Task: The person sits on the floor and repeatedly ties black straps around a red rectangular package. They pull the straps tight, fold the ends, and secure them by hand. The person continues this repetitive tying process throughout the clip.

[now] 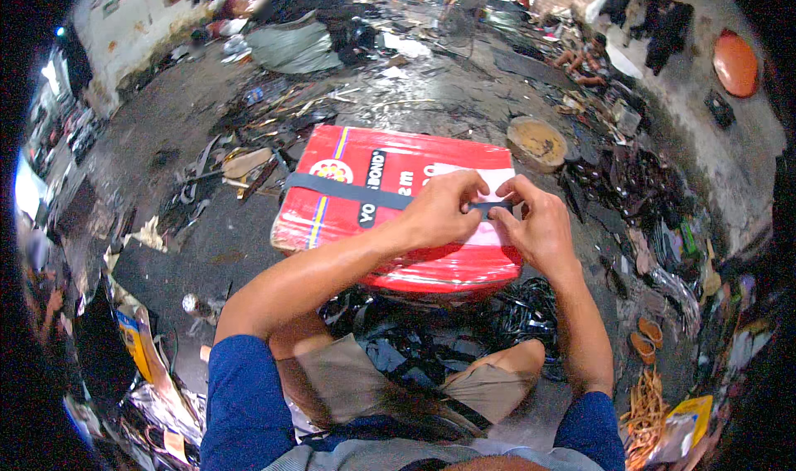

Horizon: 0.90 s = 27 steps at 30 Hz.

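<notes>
In front of me a red box (pixel 332 152) wrapped in shiny clear plastic rests above a heap of black scraps. A flat dark grey strip (pixel 356 191) runs across its top from the left edge. My left hand (pixel 448 204) is closed, its fingertips pinching the strip near the box's right side. My right hand (pixel 537 224) pinches the strip a little to the right, thumb and finger facing the left hand. Just beneath the fingers, a whitish patch (pixel 489 237) shows on the box top. The strip is partly hidden behind my left hand.
A round basin (pixel 537 143) with brownish contents stands beyond the box. Glossy dark strips (pixel 622 193) lie heaped at the right, with sandals (pixel 645 341) nearer me. Black scraps (pixel 414 338) lie between my legs. Several people (pixel 584 60) sit farther back.
</notes>
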Each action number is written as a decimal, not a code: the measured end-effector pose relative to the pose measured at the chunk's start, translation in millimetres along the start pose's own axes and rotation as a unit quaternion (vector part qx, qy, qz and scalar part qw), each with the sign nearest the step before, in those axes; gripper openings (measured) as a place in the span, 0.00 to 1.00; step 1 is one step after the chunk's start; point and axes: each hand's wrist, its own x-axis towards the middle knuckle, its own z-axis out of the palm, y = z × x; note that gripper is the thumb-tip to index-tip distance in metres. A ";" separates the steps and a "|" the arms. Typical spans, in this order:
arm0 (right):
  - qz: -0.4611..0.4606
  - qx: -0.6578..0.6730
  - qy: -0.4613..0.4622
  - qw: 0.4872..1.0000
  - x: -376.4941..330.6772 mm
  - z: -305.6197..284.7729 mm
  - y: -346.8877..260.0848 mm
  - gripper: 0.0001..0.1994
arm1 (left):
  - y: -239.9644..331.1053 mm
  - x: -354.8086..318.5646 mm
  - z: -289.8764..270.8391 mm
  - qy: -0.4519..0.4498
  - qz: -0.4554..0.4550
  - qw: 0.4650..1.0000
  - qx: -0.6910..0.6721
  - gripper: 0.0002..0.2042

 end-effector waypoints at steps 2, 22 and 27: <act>-0.021 0.022 -0.002 1.000 -6.9 -5.0 14.6 0.12 | 5.9 -5.2 2.6 0.001 0.004 0.999 -0.039 0.16; -0.138 0.124 0.055 0.981 -15.8 5.3 57.3 0.12 | 10.7 -2.6 9.2 0.009 0.068 0.997 0.048 0.08; -0.096 0.146 0.078 0.982 -17.0 11.6 52.9 0.10 | 5.6 -1.7 9.8 0.011 0.028 0.999 0.021 0.06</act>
